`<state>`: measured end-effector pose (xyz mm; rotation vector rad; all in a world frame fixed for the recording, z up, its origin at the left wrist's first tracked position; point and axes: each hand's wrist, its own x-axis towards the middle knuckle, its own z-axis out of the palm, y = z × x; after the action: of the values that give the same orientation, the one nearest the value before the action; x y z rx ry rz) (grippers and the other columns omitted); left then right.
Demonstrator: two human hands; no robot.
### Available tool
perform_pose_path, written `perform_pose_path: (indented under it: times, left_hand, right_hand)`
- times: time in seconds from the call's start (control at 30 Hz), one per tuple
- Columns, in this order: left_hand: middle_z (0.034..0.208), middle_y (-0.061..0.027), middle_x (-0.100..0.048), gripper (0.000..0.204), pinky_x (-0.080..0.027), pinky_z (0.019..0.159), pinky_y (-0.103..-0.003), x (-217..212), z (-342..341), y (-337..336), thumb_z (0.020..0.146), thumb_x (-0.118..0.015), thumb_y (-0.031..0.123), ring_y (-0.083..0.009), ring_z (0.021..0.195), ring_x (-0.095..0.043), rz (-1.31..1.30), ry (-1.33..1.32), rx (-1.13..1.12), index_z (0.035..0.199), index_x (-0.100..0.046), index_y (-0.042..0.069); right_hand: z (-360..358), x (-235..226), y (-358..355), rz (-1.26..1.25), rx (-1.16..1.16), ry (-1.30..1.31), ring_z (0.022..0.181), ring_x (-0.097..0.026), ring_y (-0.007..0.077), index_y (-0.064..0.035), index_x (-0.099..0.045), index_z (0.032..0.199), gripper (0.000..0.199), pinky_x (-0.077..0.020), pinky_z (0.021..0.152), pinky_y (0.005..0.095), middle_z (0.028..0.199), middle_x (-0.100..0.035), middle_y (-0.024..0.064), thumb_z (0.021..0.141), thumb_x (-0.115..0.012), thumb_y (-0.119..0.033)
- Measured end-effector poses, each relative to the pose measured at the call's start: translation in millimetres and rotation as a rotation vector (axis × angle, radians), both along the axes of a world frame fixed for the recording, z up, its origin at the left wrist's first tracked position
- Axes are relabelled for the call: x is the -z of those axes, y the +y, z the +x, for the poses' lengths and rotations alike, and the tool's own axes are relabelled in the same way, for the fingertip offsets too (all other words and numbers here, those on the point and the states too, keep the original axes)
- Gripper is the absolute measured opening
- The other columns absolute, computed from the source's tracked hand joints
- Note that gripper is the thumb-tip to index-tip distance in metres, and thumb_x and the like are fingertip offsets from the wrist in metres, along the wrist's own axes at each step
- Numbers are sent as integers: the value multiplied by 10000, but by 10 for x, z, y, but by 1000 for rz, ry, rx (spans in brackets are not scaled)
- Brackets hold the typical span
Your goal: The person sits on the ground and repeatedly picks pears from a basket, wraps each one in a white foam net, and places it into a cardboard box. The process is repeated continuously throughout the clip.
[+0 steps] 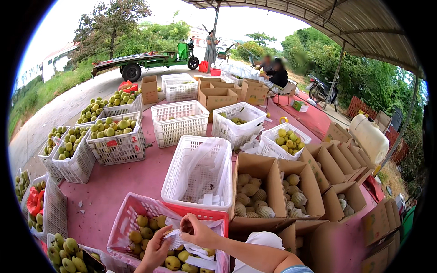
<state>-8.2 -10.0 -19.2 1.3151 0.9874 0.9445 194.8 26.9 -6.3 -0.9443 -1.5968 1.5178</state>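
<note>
Crates and cartons ring you on the pink ground cover (123, 182), which carries everything in view. Straight ahead stands a white crate (200, 175) lined with a clear plastic bag, holding only a few white foam pieces at its bottom. To its right an open cardboard carton (259, 193) holds pears already wrapped in white foam nets, and a second carton (298, 189) beside it is likewise partly filled. To your left, white crates (116, 141) heaped with green-yellow pears run back toward the road. Nearest you is the pink crate (150, 227), lined with plastic and holding loose pears (173, 261); both your hands hover above it. Your left hand (157, 250) comes up from the lower edge with its fingers curled round a white foam net (173, 236), so that grip is closed on the net's lower side. Your right hand (198, 230) reaches in from the right, thumb and fingertips pinched on the net's upper edge, a narrow closed grip. The net lies between the two hands, touching both, just above the pears in the crate. Whether a pear already sits inside the net, you cannot tell, since your fingers hide it.
</note>
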Motion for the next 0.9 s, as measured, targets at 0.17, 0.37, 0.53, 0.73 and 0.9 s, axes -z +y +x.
perform_pose_path:
  times: [0.17, 0.37, 0.53, 0.73, 0.9]
  left_hand:
    - [1111, -117, -623, 462, -460, 847, -232, 89, 64, -50, 952, -413, -34, -95, 984, -576, 83, 215, -33, 1407, -357, 23]
    - [1228, -185, -577, 458, -486, 852, -283, 159, -40, 64, 937, -441, -25, -174, 1011, -603, -40, -224, -195, 1379, -334, 28]
    - [1116, -151, -578, 444, -472, 868, -408, -323, 152, -159, 739, -695, 122, -311, 1015, -592, 1099, 481, -87, 1149, -559, 19]
    - [743, -86, -601, 390, -506, 629, -378, -261, 190, -214, 711, -808, 318, -254, 757, -629, 589, 786, -86, 905, -589, 60]
    - [820, -78, -605, 207, -486, 815, -375, -10, 143, -94, 782, -671, 234, -239, 933, -586, 1085, 892, 267, 675, -641, 59]
  right_hand:
    - [-63, -8, -73, 224, 61, -325, 774, -522, 163, -47, -418, 1154, 444, -453, 726, 316, 822, -492, 64, 815, -692, -129]
    - [-90, 45, -1, 20, -151, -333, 785, -566, 151, -28, -504, 1101, 370, -485, 710, 315, 919, -563, 82, 792, -658, -160]
    - [-34, 177, 52, -368, -298, -10, 781, -525, 75, -39, -500, 1139, 391, -442, 632, 211, 925, -531, 26, 858, -672, -249]
    - [-47, 212, 56, -512, -357, 8, 736, -517, 58, -59, -507, 1041, 290, -437, 613, 212, 890, -528, 4, 882, -652, -254]
    - [-64, 64, 48, -16, -73, -272, 718, -550, 105, -16, -527, 904, 193, -454, 634, 256, 748, -569, 65, 806, -638, -139]
